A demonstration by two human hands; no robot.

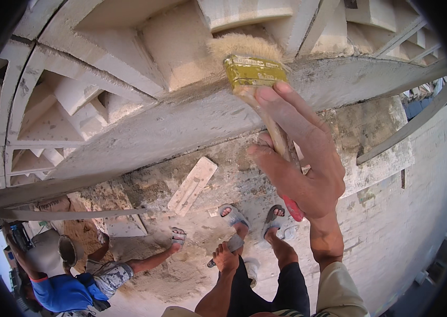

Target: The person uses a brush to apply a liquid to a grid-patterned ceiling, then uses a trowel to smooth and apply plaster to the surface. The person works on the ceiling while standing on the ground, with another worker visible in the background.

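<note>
My right hand (302, 153) is raised, its fingers closed round the handle of a wide paintbrush (257, 71). The brush has pale bristles, a worn yellow-green band and a red handle end. Its bristles meet the lower edge of the patterned concrete blocks (176, 47), just above a grey plastered ledge (181, 119). Lower down, near my legs, my left hand (226, 260) grips a small trowel (235, 243) with a grey blade. Part of its handle is hidden by the fingers.
A pale wooden float (193, 186) lies near the wall's foot, beyond my sandalled feet. At the left, a person in a blue shirt (62, 290) bends by a round pan (67, 249) and brown sand (83, 232). A curved strip (408, 127) juts out at the right.
</note>
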